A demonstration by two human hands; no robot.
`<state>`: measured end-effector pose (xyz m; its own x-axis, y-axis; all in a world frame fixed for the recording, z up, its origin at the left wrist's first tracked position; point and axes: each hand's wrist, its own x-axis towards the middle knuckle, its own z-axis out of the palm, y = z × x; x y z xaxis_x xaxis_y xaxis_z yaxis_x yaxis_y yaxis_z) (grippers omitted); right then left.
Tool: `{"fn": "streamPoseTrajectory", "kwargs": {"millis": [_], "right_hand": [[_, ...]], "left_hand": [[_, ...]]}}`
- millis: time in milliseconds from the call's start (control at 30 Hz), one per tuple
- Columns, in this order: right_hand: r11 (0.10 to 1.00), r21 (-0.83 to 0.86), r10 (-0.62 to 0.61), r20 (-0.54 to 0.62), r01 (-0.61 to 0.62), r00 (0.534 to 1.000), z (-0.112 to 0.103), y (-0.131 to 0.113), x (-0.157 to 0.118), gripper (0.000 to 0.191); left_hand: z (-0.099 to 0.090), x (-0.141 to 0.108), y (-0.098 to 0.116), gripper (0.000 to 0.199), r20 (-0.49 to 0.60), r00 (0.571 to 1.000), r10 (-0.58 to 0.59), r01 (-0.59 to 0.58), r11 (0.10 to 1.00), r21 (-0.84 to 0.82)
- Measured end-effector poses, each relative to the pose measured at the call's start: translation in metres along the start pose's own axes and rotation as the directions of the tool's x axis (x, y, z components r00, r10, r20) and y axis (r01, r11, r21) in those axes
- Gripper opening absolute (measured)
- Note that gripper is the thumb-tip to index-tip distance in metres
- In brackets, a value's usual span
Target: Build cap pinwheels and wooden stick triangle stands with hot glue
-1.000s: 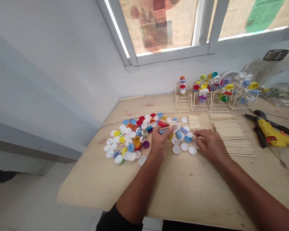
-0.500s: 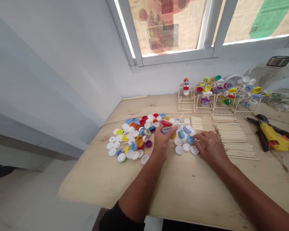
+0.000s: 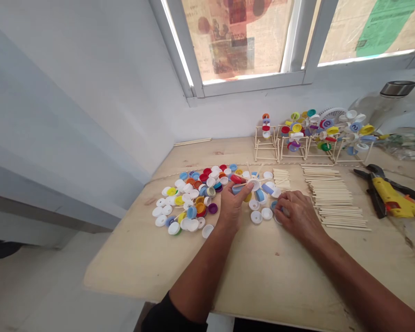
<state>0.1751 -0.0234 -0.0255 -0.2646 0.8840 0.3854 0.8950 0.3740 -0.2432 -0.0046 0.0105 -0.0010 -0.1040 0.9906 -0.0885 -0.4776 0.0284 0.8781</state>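
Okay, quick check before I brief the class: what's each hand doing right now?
Left hand: closed, holding the stick-and-cap wheel.
Right hand: fingers bent beside a blue cap; grip cannot be told.

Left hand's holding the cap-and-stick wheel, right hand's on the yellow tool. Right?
Not the right hand: the head view shows the right hand with its fingertips down at the loose caps near the wheel, while the yellow tool lies untouched on the table, farther right. The left hand does hold the wheel.
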Motion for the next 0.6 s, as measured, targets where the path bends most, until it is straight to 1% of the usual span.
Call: {"fn": "streamPoseTrajectory", "kwargs": {"millis": [100, 233, 300, 500, 600], "right_hand": [[0.999, 0.022, 0.035, -0.009, -0.035, 0.999, 0.0, 0.005, -0.001, 0.015], [0.995, 0.08, 0.071, -0.103, -0.063, 0.992, 0.002, 0.012, 0.003, 0.011], [0.991, 0.116, 0.08, -0.127, -0.065, 0.989, 0.004, 0.014, 0.006, 0.01], [0.982, 0.175, 0.083, -0.1, -0.064, 0.992, 0.01, 0.014, 0.009, 0.014], [0.979, 0.194, 0.085, -0.107, -0.063, 0.991, 0.011, 0.016, 0.009, 0.014]], "left_hand": [[0.0, -0.001, 0.0, 0.035, 0.013, 1.0, 0.005, -0.005, 1.0, 0.01], [0.0, 0.0, 0.0, 0.034, 0.017, 1.0, -0.002, 0.002, 1.0, 0.006], [-0.001, 0.0, -0.001, 0.034, 0.02, 1.0, -0.003, 0.003, 1.0, 0.002], [0.0, 0.001, -0.001, 0.034, 0.005, 1.0, 0.0, 0.0, 1.0, -0.015], [0.0, 0.0, 0.0, 0.034, 0.004, 1.0, -0.007, 0.007, 1.0, -0.023]]}}
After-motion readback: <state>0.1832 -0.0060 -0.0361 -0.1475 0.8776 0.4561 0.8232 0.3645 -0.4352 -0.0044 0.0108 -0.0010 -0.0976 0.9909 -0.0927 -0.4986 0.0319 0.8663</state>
